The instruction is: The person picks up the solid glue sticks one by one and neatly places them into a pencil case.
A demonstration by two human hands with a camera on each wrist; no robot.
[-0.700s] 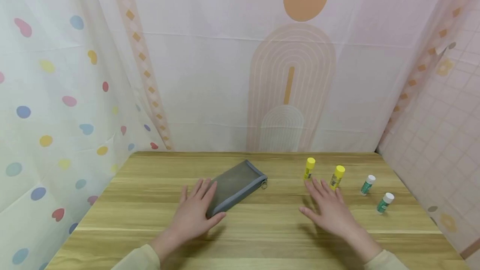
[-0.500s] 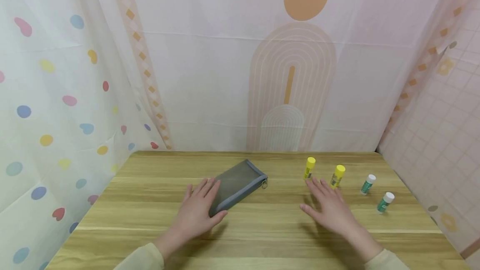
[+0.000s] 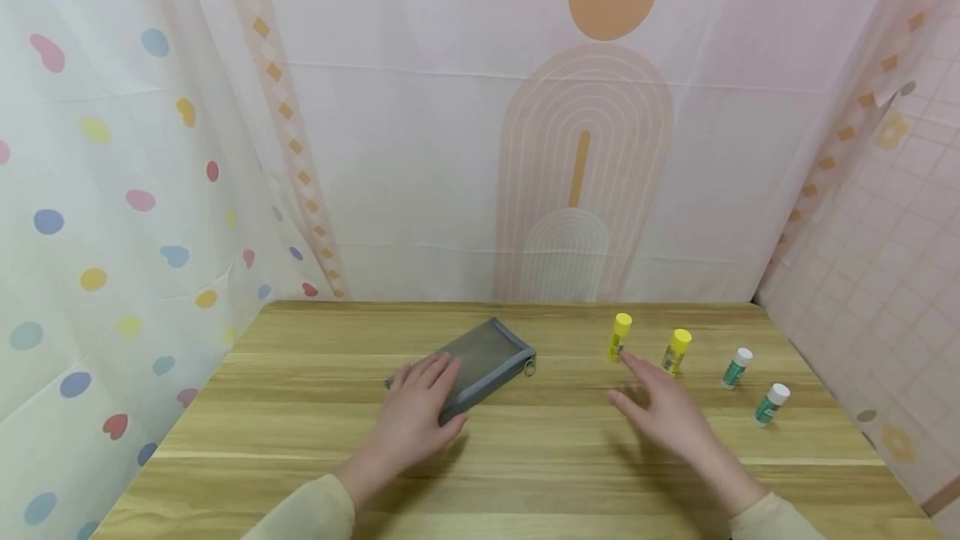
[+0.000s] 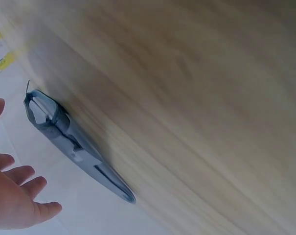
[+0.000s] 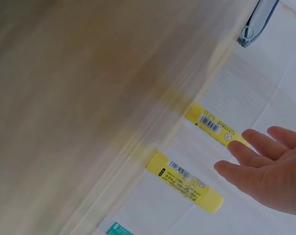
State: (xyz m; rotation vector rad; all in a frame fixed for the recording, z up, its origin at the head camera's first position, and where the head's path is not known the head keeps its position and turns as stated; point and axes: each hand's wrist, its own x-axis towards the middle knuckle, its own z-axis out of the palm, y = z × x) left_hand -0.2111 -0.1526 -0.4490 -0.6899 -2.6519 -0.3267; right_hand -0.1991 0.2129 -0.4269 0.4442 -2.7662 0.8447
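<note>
A grey zippered mesh pouch (image 3: 480,361) lies flat and slanted on the table, a zipper ring at its right corner. My left hand (image 3: 416,415) is above its near left part with loosely spread fingers; the left wrist view shows a gap between hand and pouch (image 4: 77,147). My right hand (image 3: 671,415) holds nothing. Its outstretched fingers are just in front of two upright yellow glue sticks, the left glue stick (image 3: 620,336) and the thicker right glue stick (image 3: 677,351). In the right wrist view the fingertips overlap the top of the thinner glue stick (image 5: 214,125); contact cannot be told.
Two smaller green glue sticks with white caps stand farther right: one glue stick (image 3: 737,369) and, nearer the table's right edge, another glue stick (image 3: 771,405). Patterned curtains (image 3: 420,148) enclose the wooden table (image 3: 525,482) at the back and sides.
My left hand has shifted right, farther over the pouch. The right hand has turned slightly, its fingers closer together and nearer the left yellow glue stick. The pouch and glue sticks stay put.
</note>
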